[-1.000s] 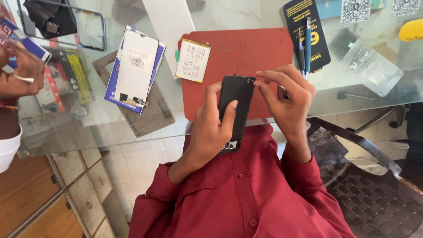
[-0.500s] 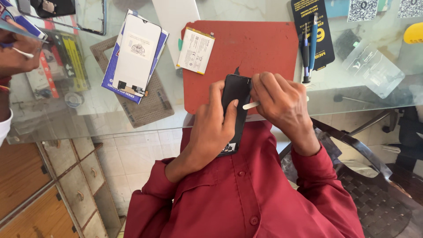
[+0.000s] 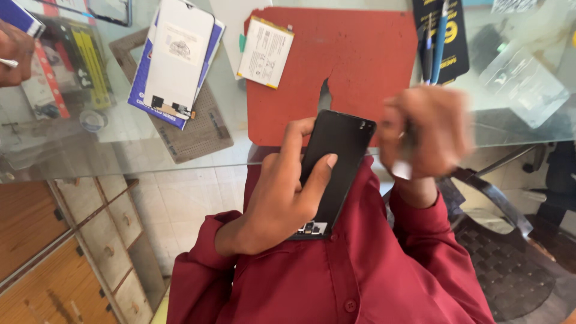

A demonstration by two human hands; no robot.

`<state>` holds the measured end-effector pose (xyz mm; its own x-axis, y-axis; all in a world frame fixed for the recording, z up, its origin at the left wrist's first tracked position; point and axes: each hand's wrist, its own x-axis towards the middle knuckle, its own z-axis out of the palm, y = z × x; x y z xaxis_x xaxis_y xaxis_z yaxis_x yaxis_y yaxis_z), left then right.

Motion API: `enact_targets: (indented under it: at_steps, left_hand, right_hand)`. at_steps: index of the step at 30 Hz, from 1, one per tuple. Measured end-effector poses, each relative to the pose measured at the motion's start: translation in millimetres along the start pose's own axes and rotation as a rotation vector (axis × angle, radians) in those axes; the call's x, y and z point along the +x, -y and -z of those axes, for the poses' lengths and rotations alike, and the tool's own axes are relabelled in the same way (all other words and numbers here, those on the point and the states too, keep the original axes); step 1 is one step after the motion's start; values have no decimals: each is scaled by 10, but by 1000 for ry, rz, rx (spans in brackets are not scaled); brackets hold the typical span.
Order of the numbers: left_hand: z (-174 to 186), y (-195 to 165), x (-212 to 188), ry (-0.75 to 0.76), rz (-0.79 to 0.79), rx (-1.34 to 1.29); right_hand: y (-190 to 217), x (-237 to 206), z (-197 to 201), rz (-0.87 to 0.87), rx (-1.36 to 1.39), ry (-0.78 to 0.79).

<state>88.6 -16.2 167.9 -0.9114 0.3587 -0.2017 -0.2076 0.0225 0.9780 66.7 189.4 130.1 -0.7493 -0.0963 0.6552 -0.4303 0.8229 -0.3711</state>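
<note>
Black slab-shaped phone body (image 3: 332, 165), matt and smooth, is held above the lap of the person in the red shirt, just off the near edge of the bench; its lower end shows exposed small connectors and metal parts. Left hand (image 3: 282, 192) is wrapped around it, fingers curled behind and the thumb laid across the dark face, a grip that seems meant to steady it for work at the upper end. Right hand (image 3: 427, 129) sits just beside the phone's upper corner and is motion-blurred; it looks closed around something thin with a pale tip, but what it pinches cannot be told.

Beyond the hands, a red flat work mat (image 3: 354, 66), dull-surfaced with a notch cut in its near edge, lies on the glass bench (image 3: 120, 150). A pale rectangular battery pack (image 3: 266, 52) rests at the mat's left edge, overlapping it. Further left, a white rounded phone panel (image 3: 177, 60) lies on a blue-edged box, itself on a grey perforated pad (image 3: 198, 129). At the mat's right, blue pen-like tools (image 3: 438, 39) lie on a black card. Clear plastic wrapping (image 3: 522, 81) sits further right. Another person's hand (image 3: 15, 51) shows at the far left edge.
</note>
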Motion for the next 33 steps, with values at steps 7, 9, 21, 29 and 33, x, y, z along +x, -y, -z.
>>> enact_targets:
  at_steps: [7, 9, 21, 29, 33]
  left_hand:
    - [74, -225, -131, 33, 261, -206]
    - [100, -321, -179, 25, 151, -240]
    - [131, -524, -183, 1, 85, -206]
    - [143, 445, 580, -89, 310, -191]
    - [119, 1063, 798, -147, 241, -72]
  right_hand:
    - [-145, -21, 108, -394, 725, -470]
    - [-197, -164, 164, -501, 770, -440]
    - [-406, -498, -244, -576, 604, 18]
    - [-458, -644, -162, -615, 121, 370]
    - [-455, -689, -219, -797, 524, 192]
